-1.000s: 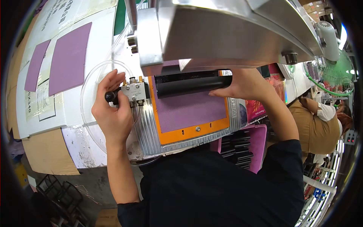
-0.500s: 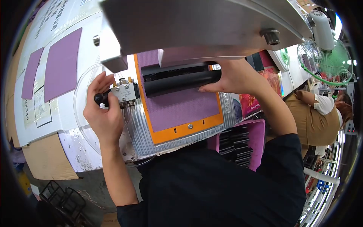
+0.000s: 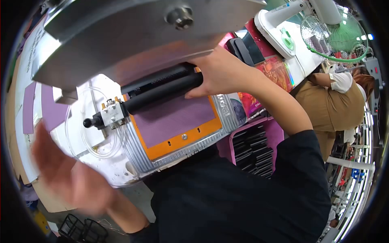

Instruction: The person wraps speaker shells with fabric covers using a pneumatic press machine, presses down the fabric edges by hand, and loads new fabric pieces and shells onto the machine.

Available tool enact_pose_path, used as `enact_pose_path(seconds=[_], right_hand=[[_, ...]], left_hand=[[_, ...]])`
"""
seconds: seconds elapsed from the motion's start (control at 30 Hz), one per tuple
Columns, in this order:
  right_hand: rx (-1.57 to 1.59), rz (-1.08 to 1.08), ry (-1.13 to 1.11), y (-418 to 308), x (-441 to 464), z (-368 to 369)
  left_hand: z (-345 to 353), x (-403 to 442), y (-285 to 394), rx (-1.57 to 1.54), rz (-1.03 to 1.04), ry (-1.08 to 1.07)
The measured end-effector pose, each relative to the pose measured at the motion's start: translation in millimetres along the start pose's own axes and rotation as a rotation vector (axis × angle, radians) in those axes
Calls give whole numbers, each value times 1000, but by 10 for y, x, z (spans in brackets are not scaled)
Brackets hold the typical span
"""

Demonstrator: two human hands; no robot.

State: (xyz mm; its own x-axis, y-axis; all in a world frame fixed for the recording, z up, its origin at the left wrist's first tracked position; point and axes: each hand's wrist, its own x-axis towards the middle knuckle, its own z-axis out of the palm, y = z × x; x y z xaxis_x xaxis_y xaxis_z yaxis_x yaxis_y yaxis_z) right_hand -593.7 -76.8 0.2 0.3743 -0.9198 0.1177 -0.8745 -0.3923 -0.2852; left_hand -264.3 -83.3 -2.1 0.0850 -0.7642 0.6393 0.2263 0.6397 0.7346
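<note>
My right hand (image 3: 219, 73) is closed round the right end of a black cylindrical case (image 3: 162, 94), whose dark slot faces the metal press head (image 3: 121, 40). Beneath the case lies a purple sheet (image 3: 174, 121) inside an orange frame (image 3: 162, 152) on a ribbed metal plate (image 3: 139, 150). My left hand (image 3: 73, 174) is in the air at the lower left, smeared by motion, touching nothing visible. Between it and the case sits a metal valve (image 3: 113, 114) with a black knobbed lever (image 3: 93, 121) and clear tubes.
Purple sheets (image 3: 54, 108) lie at the left. A pink bin (image 3: 231, 142) of black pieces stands below the table edge. At the right are a white device (image 3: 275, 34), a fan (image 3: 336, 38) and a seated person (image 3: 332, 105). The press head overhangs the work.
My left hand has let go of the valve lever and moved down and left. The view has turned to the right. My right hand still holds the black case.
</note>
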Motion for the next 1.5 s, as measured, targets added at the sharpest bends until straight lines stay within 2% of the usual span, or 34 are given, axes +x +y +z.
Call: enact_pose_path(seconds=[0.03,0.07,0.1,0.17,0.23,0.37,0.5,0.57,0.67,0.77,0.87,1.2,1.5], right_hand=[[23,30,-27,-4,-36,-2],[50,46,-52,-8,-15,-24],[73,52,-70,-19,26,-39],[65,61,-81,-42,31,-23],[59,106,-97,-73,17,-64],[59,43,-28,-90,5,-56],[14,-18,19,-70,-12,-20],[183,23,-20,-137,18,-104],[609,30,15,-146,30,-30],[293,103,-65,-252,121,-224],[41,89,-21,-225,4,-98],[22,157,-41,-377,-13,-155],[63,131,-24,-234,-14,-77]], left_hand=[[139,222,335,-313,79,-236],[268,483,612,-603,-128,-407],[389,618,769,-665,-262,-558],[672,650,756,-541,-339,-736],[917,564,642,-425,-333,-821],[1224,373,504,-302,-293,-877],[1402,179,464,-265,-254,-855],[1403,71,455,-259,-248,-826],[1340,-32,458,-251,-264,-775],[1282,-90,469,-253,-271,-709],[1149,-145,427,-258,-318,-611],[669,-564,226,-330,-553,-268],[527,-862,251,-345,-632,-174]])
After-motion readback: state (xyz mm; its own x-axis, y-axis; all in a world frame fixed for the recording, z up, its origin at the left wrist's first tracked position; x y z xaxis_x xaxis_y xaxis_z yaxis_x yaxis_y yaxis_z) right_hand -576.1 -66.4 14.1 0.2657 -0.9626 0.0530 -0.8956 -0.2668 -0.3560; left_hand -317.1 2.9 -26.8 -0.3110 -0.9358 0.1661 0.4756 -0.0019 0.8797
